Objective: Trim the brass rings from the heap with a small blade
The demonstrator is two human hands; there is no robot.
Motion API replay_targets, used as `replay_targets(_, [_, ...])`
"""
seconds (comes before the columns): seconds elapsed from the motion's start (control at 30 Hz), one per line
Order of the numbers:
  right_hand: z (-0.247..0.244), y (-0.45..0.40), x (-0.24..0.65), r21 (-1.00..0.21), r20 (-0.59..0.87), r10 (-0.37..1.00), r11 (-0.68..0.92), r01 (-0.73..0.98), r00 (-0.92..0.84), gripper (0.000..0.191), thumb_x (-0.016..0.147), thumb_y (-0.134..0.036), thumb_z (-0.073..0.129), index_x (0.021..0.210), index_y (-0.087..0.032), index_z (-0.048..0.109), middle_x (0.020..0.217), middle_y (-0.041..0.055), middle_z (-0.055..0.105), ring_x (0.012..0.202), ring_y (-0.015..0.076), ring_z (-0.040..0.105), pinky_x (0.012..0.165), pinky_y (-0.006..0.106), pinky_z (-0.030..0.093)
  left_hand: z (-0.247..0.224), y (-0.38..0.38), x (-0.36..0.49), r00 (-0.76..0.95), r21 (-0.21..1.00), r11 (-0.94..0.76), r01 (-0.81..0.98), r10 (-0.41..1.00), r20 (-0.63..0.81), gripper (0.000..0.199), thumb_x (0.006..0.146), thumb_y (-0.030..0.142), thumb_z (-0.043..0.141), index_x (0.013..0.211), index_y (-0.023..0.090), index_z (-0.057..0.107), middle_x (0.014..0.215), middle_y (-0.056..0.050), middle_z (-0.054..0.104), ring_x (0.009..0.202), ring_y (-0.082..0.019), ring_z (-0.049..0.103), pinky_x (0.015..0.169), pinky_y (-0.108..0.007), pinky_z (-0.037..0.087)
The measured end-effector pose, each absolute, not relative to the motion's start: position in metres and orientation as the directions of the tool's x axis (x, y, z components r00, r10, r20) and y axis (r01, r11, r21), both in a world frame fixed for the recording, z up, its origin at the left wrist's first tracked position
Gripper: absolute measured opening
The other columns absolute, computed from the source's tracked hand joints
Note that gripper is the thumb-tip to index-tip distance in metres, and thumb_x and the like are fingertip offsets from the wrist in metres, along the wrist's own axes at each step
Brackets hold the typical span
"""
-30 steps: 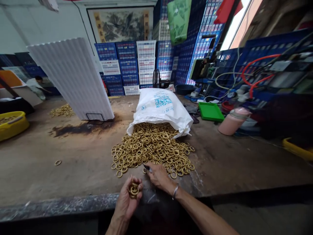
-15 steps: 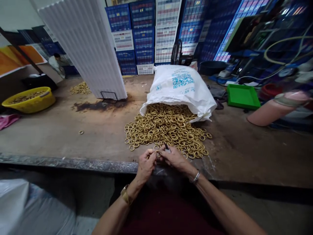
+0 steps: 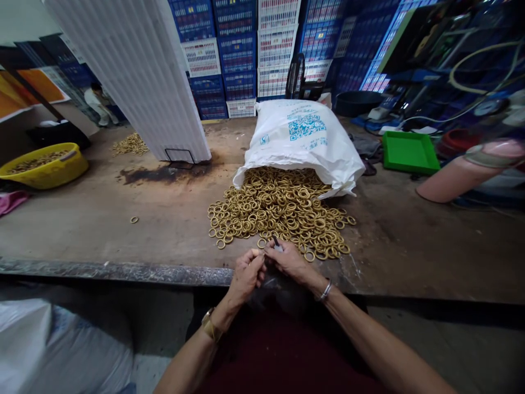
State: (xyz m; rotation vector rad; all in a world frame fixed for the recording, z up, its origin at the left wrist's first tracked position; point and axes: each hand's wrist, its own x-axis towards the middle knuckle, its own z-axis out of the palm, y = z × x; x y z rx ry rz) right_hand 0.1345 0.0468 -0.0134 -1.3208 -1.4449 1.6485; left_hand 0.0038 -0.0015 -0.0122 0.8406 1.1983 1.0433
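Observation:
My left hand point(image 3: 247, 272) is closed in a pinch at the table's front edge, fingertips meeting those of the other hand. A brass-coloured ring sits in that pinch, mostly hidden by the fingers. My right hand point(image 3: 292, 262) is wrapped round a small knife-like tool point(image 3: 278, 245), grey with a dark narrow end pointing up and away; its exact kind is unclear. Just beyond both hands spreads a heap of brass-coloured rings point(image 3: 279, 210), spilling from the mouth of a white woven sack point(image 3: 270, 148) lying on its side.
A single ring point(image 3: 134, 220) lies apart on the wooden table point(image 3: 172, 235). To the left are a yellow tub point(image 3: 69, 174) and a leaning white corrugated panel point(image 3: 139, 82). Rightward stand a green tray point(image 3: 410, 153) and a pink cylinder point(image 3: 455, 175). Stacked crates point(image 3: 238, 60) line the back.
The ring that showed between my fingertips is now largely covered by them. My hands stay nearly in place, and the view has shifted slightly.

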Motion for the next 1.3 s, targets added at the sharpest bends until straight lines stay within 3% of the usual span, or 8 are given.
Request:
replay_targets(0.43, [-0.007,0.045,0.134,-0.939,-0.342,0.852,-0.328,0.104,-0.396,0.02,0.072,-0.038,0.049,0.073,-0.019,0.045,0.053,-0.0077,0.047,0.032,0.0032,0.03,0.029,0.016,0.021,-0.013,-0.005,0.001,0.112,0.89,0.328,-0.317,0.945,-0.308,0.03,0.072,0.045,0.055,0.072,0.016,0.048,0.058,0.004,0.049,0.04,-0.003,0.039,0.036,-0.014,0.026])
replay_targets(0.5, [-0.009,0.046,0.135,-0.95,-0.307,0.88,-0.259,0.174,-0.363,0.016,0.074,-0.034,0.045,0.072,-0.019,0.047,0.053,-0.0071,0.047,0.034,0.0043,0.032,0.032,0.017,0.024,-0.014,-0.006,0.001,0.112,0.883,0.328,-0.335,0.945,-0.308,0.03,0.072,0.045,0.056,0.072,0.016,0.047,0.058,0.004,0.05,0.041,-0.003,0.04,0.036,-0.014,0.026])
replay_targets(0.6, [-0.012,0.046,0.137,-0.928,-0.149,0.942,-0.028,0.372,-0.301,0.011,0.072,-0.024,0.044,0.069,-0.018,0.052,0.056,-0.0041,0.05,0.047,0.0076,0.042,0.045,0.018,0.033,-0.014,-0.006,0.0,0.079,0.883,0.316,-0.347,0.948,-0.309,0.032,0.07,0.047,0.058,0.073,0.017,0.046,0.059,0.004,0.05,0.041,-0.004,0.041,0.036,-0.014,0.026])
replay_targets(0.7, [-0.013,0.04,0.139,-0.826,0.012,0.905,0.248,0.506,-0.424,0.014,0.072,-0.017,0.042,0.069,-0.018,0.055,0.062,-0.0011,0.056,0.057,0.0099,0.047,0.055,0.02,0.035,-0.014,-0.005,0.0,0.038,0.906,0.287,-0.311,0.956,-0.29,0.034,0.069,0.049,0.057,0.073,0.017,0.047,0.06,0.004,0.05,0.042,-0.004,0.042,0.035,-0.014,0.027])
replay_targets(0.8, [-0.013,0.033,0.14,-0.718,0.026,0.85,0.382,0.582,-0.526,0.015,0.073,-0.016,0.042,0.069,-0.018,0.055,0.061,-0.0004,0.056,0.054,0.01,0.045,0.053,0.02,0.031,-0.015,-0.004,0.001,0.01,0.939,0.248,-0.239,0.967,-0.253,0.033,0.071,0.049,0.055,0.073,0.016,0.048,0.061,0.003,0.049,0.043,-0.004,0.041,0.036,-0.014,0.028])
replay_targets(0.97, [-0.014,0.033,0.138,-0.618,0.005,0.851,0.415,0.668,-0.525,0.016,0.075,-0.016,0.041,0.073,-0.018,0.057,0.061,0.0005,0.056,0.052,0.0102,0.044,0.051,0.021,0.027,-0.013,-0.007,0.002,-0.019,0.969,0.204,-0.142,0.978,-0.209,0.03,0.074,0.046,0.053,0.071,0.017,0.048,0.056,0.004,0.047,0.04,-0.004,0.037,0.036,-0.014,0.027])
replay_targets(1.1, [-0.011,0.04,0.138,-0.563,-0.024,0.846,0.429,0.706,-0.533,0.016,0.075,-0.015,0.041,0.075,-0.018,0.057,0.063,0.0006,0.057,0.054,0.0104,0.044,0.052,0.021,0.026,-0.003,-0.013,0.002,-0.008,0.968,0.188,-0.167,0.981,-0.192,0.032,0.071,0.047,0.056,0.069,0.016,0.048,0.055,0.004,0.047,0.041,-0.004,0.038,0.038,-0.015,0.028])
replay_targets(1.3, [-0.006,0.04,0.137,-0.651,0.057,0.891,0.376,0.66,-0.451,0.016,0.076,-0.017,0.038,0.071,-0.018,0.053,0.06,-0.0008,0.052,0.053,0.0102,0.042,0.051,0.02,0.027,0.001,-0.013,0.0,-0.01,0.949,0.197,-0.246,0.979,-0.206,0.03,0.072,0.047,0.055,0.072,0.017,0.047,0.057,0.004,0.048,0.043,-0.005,0.039,0.037,-0.015,0.028])
